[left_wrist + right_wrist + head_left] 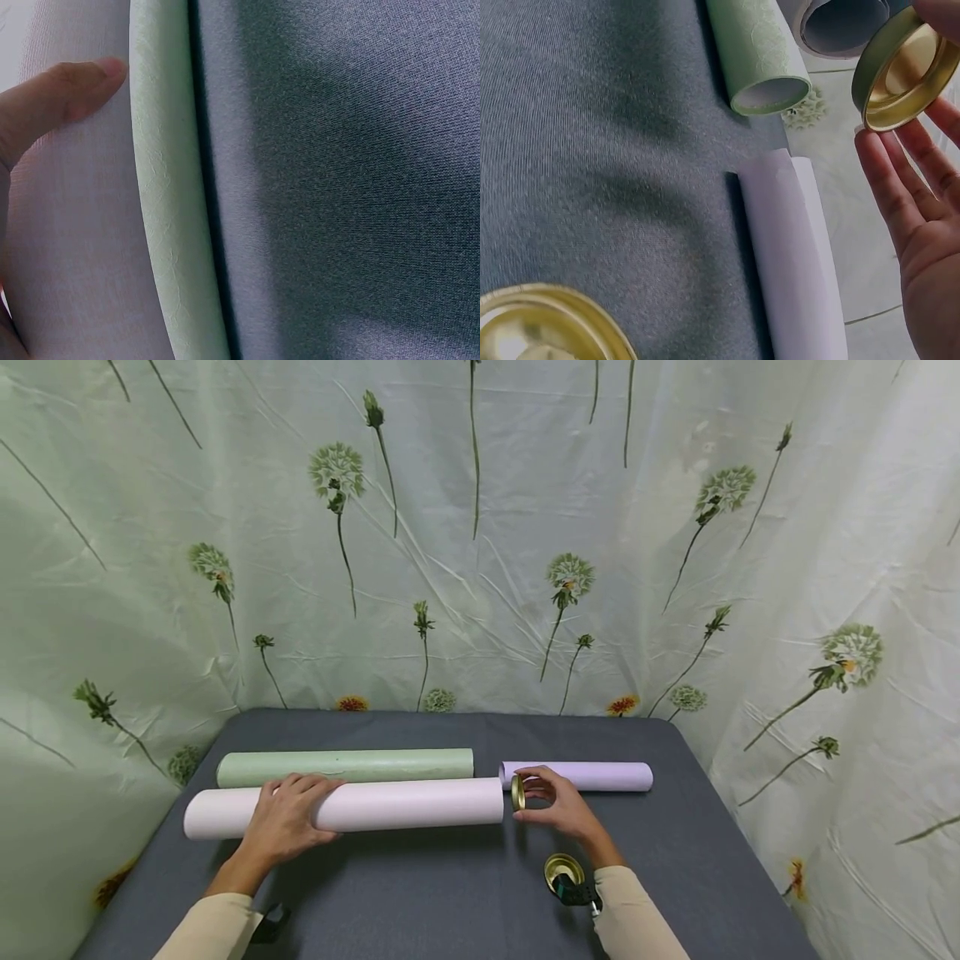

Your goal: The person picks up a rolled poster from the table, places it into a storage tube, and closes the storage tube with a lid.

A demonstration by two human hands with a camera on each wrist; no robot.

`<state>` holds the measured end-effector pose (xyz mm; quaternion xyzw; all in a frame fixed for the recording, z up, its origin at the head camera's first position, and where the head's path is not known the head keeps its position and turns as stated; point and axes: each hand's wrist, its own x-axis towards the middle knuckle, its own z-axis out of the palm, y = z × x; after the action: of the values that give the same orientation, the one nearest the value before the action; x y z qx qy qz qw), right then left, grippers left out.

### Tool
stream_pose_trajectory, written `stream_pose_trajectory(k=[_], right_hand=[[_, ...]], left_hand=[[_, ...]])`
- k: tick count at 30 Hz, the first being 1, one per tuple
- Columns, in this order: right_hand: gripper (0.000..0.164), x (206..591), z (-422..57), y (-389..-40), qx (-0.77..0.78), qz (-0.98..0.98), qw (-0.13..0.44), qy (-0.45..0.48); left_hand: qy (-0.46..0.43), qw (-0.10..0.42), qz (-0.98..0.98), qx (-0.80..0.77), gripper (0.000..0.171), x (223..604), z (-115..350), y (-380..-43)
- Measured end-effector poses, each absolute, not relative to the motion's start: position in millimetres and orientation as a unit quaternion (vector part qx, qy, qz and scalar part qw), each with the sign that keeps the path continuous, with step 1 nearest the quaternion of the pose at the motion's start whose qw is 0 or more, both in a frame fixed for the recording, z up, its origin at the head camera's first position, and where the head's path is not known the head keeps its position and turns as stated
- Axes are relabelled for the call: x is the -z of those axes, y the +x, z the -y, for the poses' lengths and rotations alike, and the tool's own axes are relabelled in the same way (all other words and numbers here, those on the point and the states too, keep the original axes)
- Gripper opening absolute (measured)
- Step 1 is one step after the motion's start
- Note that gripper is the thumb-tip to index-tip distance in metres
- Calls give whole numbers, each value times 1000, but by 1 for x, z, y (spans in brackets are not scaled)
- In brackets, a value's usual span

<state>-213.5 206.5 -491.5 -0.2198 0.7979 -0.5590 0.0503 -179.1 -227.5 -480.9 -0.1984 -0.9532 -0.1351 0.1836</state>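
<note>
A long pale pink tube (420, 805) is held level above the grey cloth by my left hand (288, 818), its fingers over the top and thumb along the near side. Between the thumb and fingertips of my right hand (558, 810) is a round gold lid (518, 793), pinched by its rim and standing on edge beside the tube's right end. In the right wrist view the gold lid (904, 71) shows its hollow inner side, close to the open, dark mouth of the pink tube (844, 26).
Behind the pink tube lies a green tube (360, 763) with an open end. A lilac paper roll (592, 776) lies at the back right. A second gold lid (564, 865) rests on the grey tabletop (420, 902) by my right wrist. A flowered curtain (480, 568) hangs behind.
</note>
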Motion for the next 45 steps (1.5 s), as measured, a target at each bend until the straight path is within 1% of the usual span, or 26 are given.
stream_pose_trajectory(k=[5, 9, 16, 21, 28, 37, 45], right_hand=[[64, 494, -205, -212, 595, -765, 57, -239], [63, 497, -202, -211, 629, -737, 72, -236], [67, 499, -195, -210, 684, -688, 93, -224], [69, 501, -192, -210, 693, -677, 90, -231], [68, 503, -191, -212, 691, -674, 85, -246], [68, 504, -191, -213, 698, -660, 101, -257], [70, 508, -191, -213, 699, -656, 95, -267]], left_hand=[[-191, 181, 954, 145, 71, 483, 228, -178], [-196, 186, 952, 145, 72, 484, 227, -178], [-196, 192, 951, 145, 73, 485, 227, -178], [-195, 191, 951, 145, 72, 486, 228, -176], [-199, 198, 949, 142, 72, 484, 227, -178], [-193, 173, 956, 136, 70, 478, 224, -177], [-196, 187, 953, 139, 70, 481, 224, -180]])
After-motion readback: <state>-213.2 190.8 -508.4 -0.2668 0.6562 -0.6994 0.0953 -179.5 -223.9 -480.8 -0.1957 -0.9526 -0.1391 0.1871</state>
